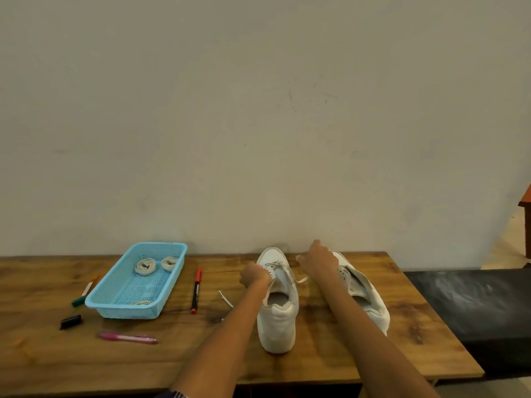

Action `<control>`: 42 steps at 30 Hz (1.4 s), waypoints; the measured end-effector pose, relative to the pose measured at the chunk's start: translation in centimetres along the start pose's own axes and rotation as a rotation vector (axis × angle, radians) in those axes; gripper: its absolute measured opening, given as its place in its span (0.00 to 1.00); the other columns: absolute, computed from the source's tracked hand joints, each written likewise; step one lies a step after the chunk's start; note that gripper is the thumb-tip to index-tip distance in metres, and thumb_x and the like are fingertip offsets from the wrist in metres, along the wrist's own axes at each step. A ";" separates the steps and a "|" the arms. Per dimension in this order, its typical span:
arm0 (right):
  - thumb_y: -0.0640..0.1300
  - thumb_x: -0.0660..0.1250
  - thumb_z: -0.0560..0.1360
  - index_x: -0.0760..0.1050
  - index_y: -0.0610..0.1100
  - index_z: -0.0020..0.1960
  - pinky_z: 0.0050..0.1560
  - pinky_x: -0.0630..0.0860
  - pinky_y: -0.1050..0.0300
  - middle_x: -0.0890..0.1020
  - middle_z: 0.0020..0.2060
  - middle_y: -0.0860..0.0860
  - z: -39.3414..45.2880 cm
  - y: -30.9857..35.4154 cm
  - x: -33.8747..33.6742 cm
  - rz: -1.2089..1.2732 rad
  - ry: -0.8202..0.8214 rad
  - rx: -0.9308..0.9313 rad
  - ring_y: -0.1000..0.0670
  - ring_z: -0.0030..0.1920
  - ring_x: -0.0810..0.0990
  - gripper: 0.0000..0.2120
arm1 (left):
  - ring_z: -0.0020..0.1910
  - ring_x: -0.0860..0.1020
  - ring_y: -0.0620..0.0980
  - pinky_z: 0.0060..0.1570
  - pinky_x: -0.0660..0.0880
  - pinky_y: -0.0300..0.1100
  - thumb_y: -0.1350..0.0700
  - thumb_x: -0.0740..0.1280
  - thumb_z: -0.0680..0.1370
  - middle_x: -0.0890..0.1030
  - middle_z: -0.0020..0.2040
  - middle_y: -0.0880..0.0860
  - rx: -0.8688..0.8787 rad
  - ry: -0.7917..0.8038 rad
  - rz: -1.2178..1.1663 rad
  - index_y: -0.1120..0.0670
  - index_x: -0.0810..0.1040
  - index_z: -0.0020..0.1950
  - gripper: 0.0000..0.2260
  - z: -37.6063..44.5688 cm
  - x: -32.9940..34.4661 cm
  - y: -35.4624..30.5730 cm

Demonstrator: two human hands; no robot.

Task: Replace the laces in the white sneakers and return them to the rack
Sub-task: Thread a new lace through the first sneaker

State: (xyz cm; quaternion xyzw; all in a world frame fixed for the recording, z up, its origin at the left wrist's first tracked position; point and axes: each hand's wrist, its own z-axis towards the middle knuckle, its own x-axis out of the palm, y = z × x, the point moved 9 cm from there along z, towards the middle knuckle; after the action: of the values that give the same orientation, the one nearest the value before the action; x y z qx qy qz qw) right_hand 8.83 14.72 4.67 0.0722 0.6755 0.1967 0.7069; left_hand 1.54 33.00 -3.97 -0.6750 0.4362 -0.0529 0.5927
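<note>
Two white sneakers stand on the wooden table [316,357], heels toward me. The left sneaker [277,317] has a white lace [275,265] threaded through its eyelets. My left hand [254,275] is curled against that shoe's left side at the lace, gripping it. My right hand [319,259] hovers between the two shoes, pinching the other end of the lace [301,280], which trails beneath it. The right sneaker [365,294] lies partly behind my right forearm, its tongue open. A blue plastic basket [115,305] at left holds rolled laces [146,266].
A red-capped marker [196,290] lies between basket and shoes. A pink pen [128,338], a black cap [70,321], a green marker [79,300] and an orange one [91,284] lie at left. A loose lace piece [225,298] lies by my left forearm. A black bench [474,305] adjoins the table's right side.
</note>
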 end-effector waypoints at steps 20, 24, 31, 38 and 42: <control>0.39 0.61 0.75 0.68 0.40 0.31 0.40 0.66 0.56 0.74 0.32 0.45 1.1 1.9 5.7 0.143 0.299 -0.141 0.47 0.36 0.70 0.14 | 0.55 0.78 0.58 0.47 0.73 0.45 0.54 0.64 0.79 0.81 0.56 0.60 0.167 -0.008 0.300 0.62 0.79 0.56 0.13 -0.3 -0.9 -1.1; 0.39 0.60 0.75 0.65 0.42 0.27 0.35 0.65 0.59 0.72 0.29 0.46 1.1 0.3 7.1 0.116 0.348 -0.070 0.51 0.30 0.66 0.18 | 0.56 0.78 0.57 0.50 0.74 0.45 0.54 0.63 0.80 0.80 0.57 0.59 0.122 -0.005 0.286 0.62 0.78 0.57 0.13 0.4 -1.6 -0.5; 0.43 0.60 0.78 0.77 0.37 0.42 0.43 0.68 0.59 0.80 0.41 0.44 0.3 0.9 5.3 0.060 0.311 -0.063 0.45 0.45 0.77 0.13 | 0.59 0.75 0.56 0.52 0.72 0.45 0.59 0.64 0.79 0.78 0.58 0.58 0.214 -0.045 0.245 0.61 0.76 0.58 0.10 -1.0 -2.1 -2.0; 0.31 0.61 0.75 0.76 0.38 0.57 0.44 0.68 0.67 0.80 0.54 0.45 0.4 3.3 0.5 0.219 0.052 -0.122 0.47 0.55 0.78 0.12 | 0.60 0.75 0.53 0.56 0.72 0.40 0.57 0.66 0.76 0.77 0.61 0.55 0.395 0.167 0.109 0.57 0.75 0.62 0.15 -4.8 -0.4 -4.6; 0.31 0.55 0.76 0.69 0.41 0.43 0.35 0.64 0.64 0.73 0.37 0.50 -1.8 5.6 2.0 0.218 0.044 -0.207 0.49 0.41 0.73 0.08 | 0.55 0.78 0.55 0.53 0.73 0.42 0.54 0.62 0.78 0.80 0.57 0.58 0.406 0.079 0.220 0.61 0.78 0.58 0.13 -5.9 -0.9 -4.1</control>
State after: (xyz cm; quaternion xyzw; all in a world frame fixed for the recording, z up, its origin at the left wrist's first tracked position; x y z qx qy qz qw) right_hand 6.10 20.31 4.75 0.0675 0.6549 0.3425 0.6702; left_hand -0.32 28.79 1.65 -0.4877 0.5103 -0.1013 0.7011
